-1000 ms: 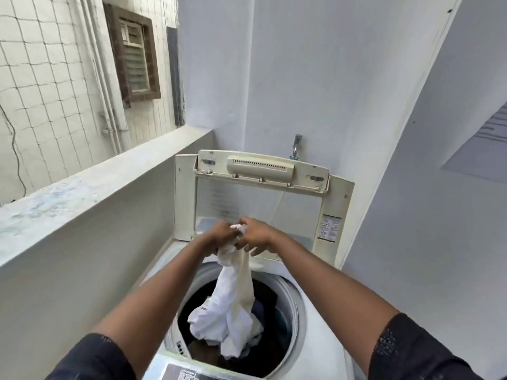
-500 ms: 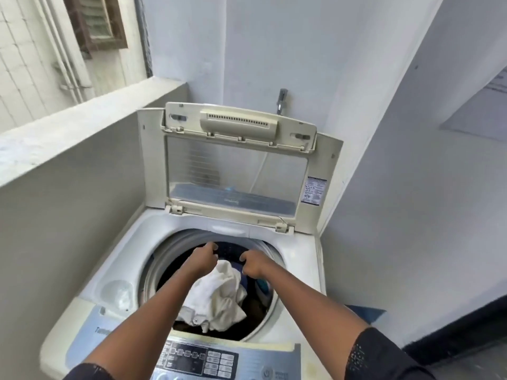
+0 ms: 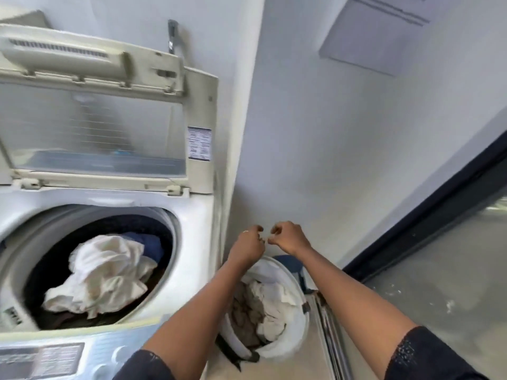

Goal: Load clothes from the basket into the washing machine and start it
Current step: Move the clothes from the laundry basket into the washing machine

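I watch both hands hover over the round white fabric laundry basket (image 3: 297,329) on the floor beside the open cream top-loading washing machine (image 3: 197,215). The left hand (image 3: 248,246) and right hand (image 3: 288,238) hang loosely curled, fingertips nearly meeting, gripping nothing I can make out. A crumpled white garment (image 3: 104,272) lies atop dark clothes in the drum; pale and brownish clothes (image 3: 263,305) remain in the basket. To do this well, I judge, the hands should drop straight down, gather one whole bundle without trailing ends, then lift it clear of the rim.
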Action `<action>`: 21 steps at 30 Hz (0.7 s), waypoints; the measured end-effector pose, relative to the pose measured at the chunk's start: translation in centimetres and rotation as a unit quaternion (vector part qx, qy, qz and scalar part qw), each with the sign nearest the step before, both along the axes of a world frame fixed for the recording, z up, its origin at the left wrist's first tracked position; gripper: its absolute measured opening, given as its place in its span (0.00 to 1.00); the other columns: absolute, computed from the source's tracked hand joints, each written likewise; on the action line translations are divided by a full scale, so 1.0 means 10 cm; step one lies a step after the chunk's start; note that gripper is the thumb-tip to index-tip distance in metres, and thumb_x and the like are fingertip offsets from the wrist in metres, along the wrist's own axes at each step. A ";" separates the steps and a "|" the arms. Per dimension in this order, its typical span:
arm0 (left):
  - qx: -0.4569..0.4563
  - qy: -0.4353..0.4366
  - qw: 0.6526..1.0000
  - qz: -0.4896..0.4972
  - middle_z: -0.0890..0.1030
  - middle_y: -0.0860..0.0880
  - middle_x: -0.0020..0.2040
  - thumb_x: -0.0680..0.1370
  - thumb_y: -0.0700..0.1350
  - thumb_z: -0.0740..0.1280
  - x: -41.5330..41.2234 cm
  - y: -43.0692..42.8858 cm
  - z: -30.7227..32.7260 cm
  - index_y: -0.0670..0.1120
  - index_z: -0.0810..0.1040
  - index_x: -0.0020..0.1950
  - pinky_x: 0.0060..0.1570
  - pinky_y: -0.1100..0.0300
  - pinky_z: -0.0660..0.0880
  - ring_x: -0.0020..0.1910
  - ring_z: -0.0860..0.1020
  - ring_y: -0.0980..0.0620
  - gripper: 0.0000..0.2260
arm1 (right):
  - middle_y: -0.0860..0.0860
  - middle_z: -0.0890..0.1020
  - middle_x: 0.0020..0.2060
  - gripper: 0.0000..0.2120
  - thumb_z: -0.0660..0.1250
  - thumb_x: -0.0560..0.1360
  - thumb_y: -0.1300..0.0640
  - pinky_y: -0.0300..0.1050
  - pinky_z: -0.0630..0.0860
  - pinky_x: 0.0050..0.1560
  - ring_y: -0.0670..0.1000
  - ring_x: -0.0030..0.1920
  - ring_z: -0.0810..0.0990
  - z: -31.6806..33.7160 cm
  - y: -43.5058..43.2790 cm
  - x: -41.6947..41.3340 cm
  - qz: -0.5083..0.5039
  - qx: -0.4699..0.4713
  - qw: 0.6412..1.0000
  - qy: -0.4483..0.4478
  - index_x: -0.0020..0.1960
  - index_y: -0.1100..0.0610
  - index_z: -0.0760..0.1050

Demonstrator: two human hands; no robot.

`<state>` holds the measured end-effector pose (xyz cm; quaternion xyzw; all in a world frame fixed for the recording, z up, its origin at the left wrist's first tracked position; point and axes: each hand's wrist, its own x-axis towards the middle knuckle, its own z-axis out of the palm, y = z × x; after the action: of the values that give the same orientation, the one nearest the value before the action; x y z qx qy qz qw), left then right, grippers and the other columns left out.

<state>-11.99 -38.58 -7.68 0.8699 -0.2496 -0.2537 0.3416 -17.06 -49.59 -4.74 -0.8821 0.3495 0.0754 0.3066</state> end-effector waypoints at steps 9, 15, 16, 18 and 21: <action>0.073 0.103 0.991 0.037 0.73 0.42 0.68 0.79 0.40 0.58 -0.64 -0.93 -1.24 0.44 0.67 0.71 0.64 0.58 0.68 0.66 0.72 0.45 0.19 | 0.57 0.83 0.48 0.04 0.68 0.71 0.62 0.36 0.69 0.43 0.54 0.49 0.80 -1.33 -1.14 -0.94 -0.039 0.084 0.992 0.081 0.46 0.59 0.79; 0.131 0.145 0.979 0.059 0.75 0.41 0.64 0.79 0.38 0.56 -0.80 -0.95 -2.87 0.42 0.66 0.70 0.61 0.56 0.71 0.63 0.74 0.43 0.19 | 0.56 0.81 0.54 0.13 0.61 0.75 0.61 0.41 0.73 0.57 0.55 0.63 0.74 -3.26 -1.27 -1.11 0.033 0.059 0.979 0.191 0.56 0.60 0.80; 0.138 0.153 0.977 0.056 0.74 0.40 0.65 0.79 0.38 0.56 -0.82 -0.96 -3.18 0.42 0.64 0.72 0.62 0.57 0.71 0.64 0.73 0.43 0.21 | 0.52 0.78 0.56 0.15 0.59 0.77 0.60 0.41 0.69 0.64 0.55 0.69 0.67 -3.60 -1.28 -1.12 0.058 0.055 0.974 0.213 0.61 0.58 0.77; 0.144 0.156 0.976 0.054 0.74 0.40 0.66 0.80 0.39 0.56 -0.83 -0.99 -3.70 0.43 0.59 0.75 0.63 0.58 0.69 0.65 0.72 0.43 0.23 | 0.52 0.65 0.69 0.19 0.58 0.79 0.59 0.43 0.62 0.71 0.57 0.75 0.56 -4.15 -1.31 -1.12 0.062 0.047 0.970 0.231 0.69 0.54 0.68; 0.166 0.159 0.972 0.052 0.74 0.40 0.66 0.80 0.40 0.56 -0.82 -1.07 -4.37 0.41 0.59 0.75 0.64 0.58 0.69 0.65 0.72 0.43 0.22 | 0.56 0.49 0.76 0.30 0.57 0.80 0.58 0.44 0.57 0.73 0.54 0.76 0.52 -4.98 -1.39 -1.10 0.034 0.003 0.980 0.198 0.77 0.55 0.46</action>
<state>-20.19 -49.29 -51.40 0.8747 -0.1010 -0.4083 0.2408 -28.02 -63.46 -54.56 -0.8601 0.3729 0.2598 0.2319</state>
